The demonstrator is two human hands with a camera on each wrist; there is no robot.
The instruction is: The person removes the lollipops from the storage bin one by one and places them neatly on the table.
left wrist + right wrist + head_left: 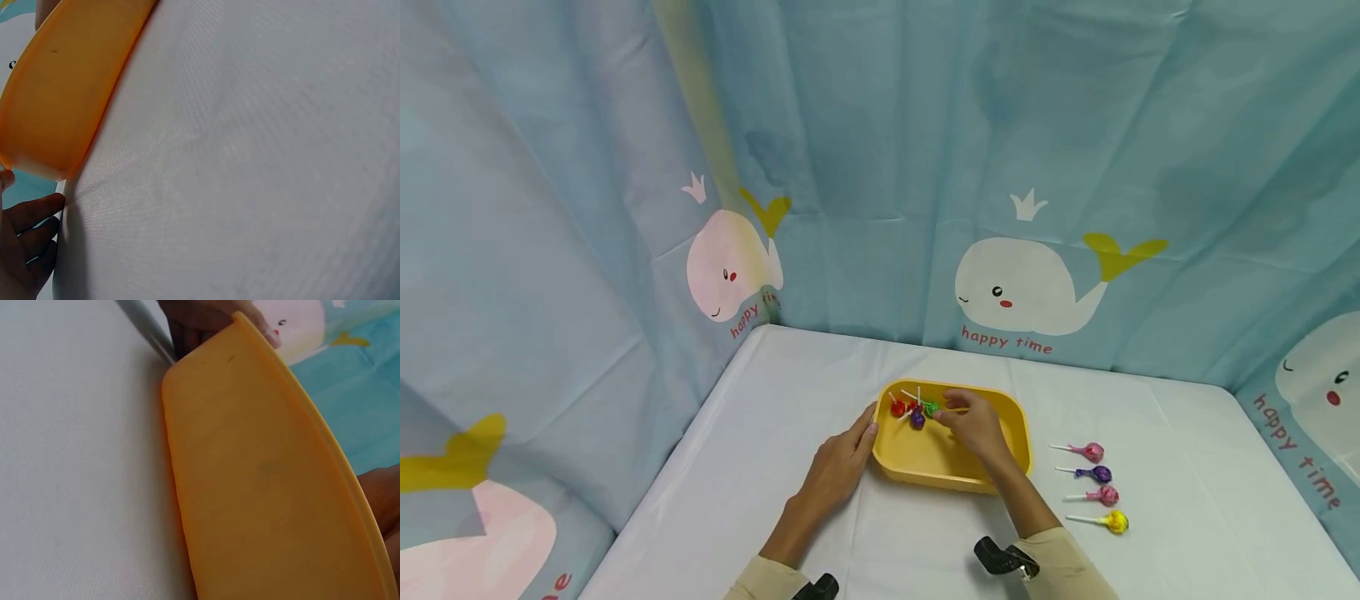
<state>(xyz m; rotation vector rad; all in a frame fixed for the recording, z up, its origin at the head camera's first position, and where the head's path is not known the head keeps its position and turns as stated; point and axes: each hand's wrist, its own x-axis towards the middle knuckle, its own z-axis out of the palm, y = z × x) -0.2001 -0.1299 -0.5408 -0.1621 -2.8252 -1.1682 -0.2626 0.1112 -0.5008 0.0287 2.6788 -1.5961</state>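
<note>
Resting the left hand against the closer end of the tray, fingers loosely extended along the wall, wrapped round nothing. Reaching the right hand down inside the tray, with fingertips bent to the green lolly; pinched or already let go, cannot tell.

Could drag neighbours out of place on lifting the right hand away, because of sticks crossing in the huddle just beyond those fingertips, among two red lollies and a purple lolly. Could also roll the green lolly by letting go unevenly, judging from the round head. Could shove or tip the tray by pressing the right forearm onto the near rim, with only light steadying from the left hand. Farther out, could scatter the row on the table, to the right of the right hand, by swinging the sleeve wide.

Counted outward: two hands; one tray; four lollies inside, by the right fingertips (two red, one purple, one green). Then, on the table to the right of the right hand, four more lying apart, sticks toward it: two pink lollies, a second purple lolly, one yellow lolly. Makes eight altogether. Beyond both hands, four whales on the curtain, two cut off at the sides.
</note>
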